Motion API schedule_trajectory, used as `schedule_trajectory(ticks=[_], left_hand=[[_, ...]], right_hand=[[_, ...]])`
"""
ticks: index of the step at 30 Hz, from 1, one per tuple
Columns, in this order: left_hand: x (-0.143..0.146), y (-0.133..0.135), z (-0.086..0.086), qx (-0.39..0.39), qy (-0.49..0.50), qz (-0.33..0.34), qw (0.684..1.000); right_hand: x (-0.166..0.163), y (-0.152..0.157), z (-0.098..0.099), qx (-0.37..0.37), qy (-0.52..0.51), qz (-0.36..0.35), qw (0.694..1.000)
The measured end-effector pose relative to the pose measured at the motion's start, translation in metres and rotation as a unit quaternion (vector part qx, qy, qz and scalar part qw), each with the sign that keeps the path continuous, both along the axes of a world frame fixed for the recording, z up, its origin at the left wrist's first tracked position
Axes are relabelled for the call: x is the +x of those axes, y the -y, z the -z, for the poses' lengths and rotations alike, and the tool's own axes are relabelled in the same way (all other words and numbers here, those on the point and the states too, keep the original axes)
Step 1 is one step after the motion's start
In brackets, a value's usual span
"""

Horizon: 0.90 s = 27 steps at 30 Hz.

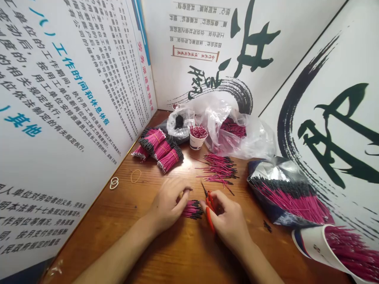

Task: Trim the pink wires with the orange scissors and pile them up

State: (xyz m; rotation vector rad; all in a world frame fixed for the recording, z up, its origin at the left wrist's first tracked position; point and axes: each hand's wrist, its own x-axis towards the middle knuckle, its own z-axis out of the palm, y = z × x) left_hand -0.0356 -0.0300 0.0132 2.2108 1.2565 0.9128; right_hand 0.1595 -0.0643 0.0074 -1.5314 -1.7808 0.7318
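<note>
My left hand (171,201) is closed, thumb and forefinger pinched on a thin wire whose dark tip shows at the fingertips. Most of that wire is hidden. Beneath the same hand, pink wires (193,210) with black ends lie on the table, their far ends covered by my fingers. My right hand (231,215) grips orange-handled scissors (209,209), the narrow dark point directed away from me. Its fingertips are close to the black ends. Just beyond the scissors lies a loose pile of pink wires (219,167).
Tied wire bundles (170,157) are stacked at back left, near rubber bands (114,183). Behind stand a paper cup of wires (197,138) and a clear plastic bag (257,138). To the right are an open dark bag of wires (266,209) and a tipped cup (314,244). Printed panels enclose the table.
</note>
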Motion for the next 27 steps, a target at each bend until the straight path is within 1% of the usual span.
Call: schedule_trajectory(ticks=[4, 8, 11, 13, 16, 19, 21, 23, 25, 27], left_hand=[[0.000, 0.000, -0.001, 0.007, -0.010, -0.007, 1.000], [-0.003, -0.002, 0.000, -0.012, 0.036, 0.000, 0.999], [-0.006, -0.003, 0.000, -0.035, 0.064, 0.006, 0.997], [-0.007, -0.002, 0.001, -0.045, 0.060, 0.008, 0.997], [-0.006, -0.001, 0.003, -0.044, 0.014, 0.001, 0.999], [-0.005, -0.002, 0.001, -0.024, -0.041, -0.029, 0.998], [-0.006, -0.009, -0.004, -0.010, -0.070, -0.051, 0.996], [-0.008, -0.025, -0.011, 0.005, -0.130, -0.075, 0.989], [-0.011, -0.047, -0.018, 0.057, -0.211, -0.079, 0.973], [-0.015, -0.070, -0.023, 0.107, -0.264, -0.088, 0.955]], right_hand=[[-0.001, 0.002, 0.003, -0.017, 0.003, -0.022, 1.000], [-0.002, 0.003, 0.005, -0.036, -0.004, -0.048, 0.998], [-0.001, 0.003, 0.004, -0.037, 0.003, -0.043, 0.998], [0.000, 0.002, 0.003, -0.037, 0.007, -0.038, 0.999], [0.001, 0.001, 0.003, -0.035, 0.002, -0.034, 0.999], [0.002, 0.000, 0.004, -0.035, -0.016, -0.026, 0.999], [0.002, -0.001, 0.005, -0.045, -0.033, -0.023, 0.998], [0.001, -0.001, 0.005, -0.055, -0.047, -0.027, 0.997], [0.001, -0.002, 0.003, -0.060, -0.052, -0.029, 0.996], [0.001, -0.002, 0.002, -0.058, -0.050, -0.025, 0.997]])
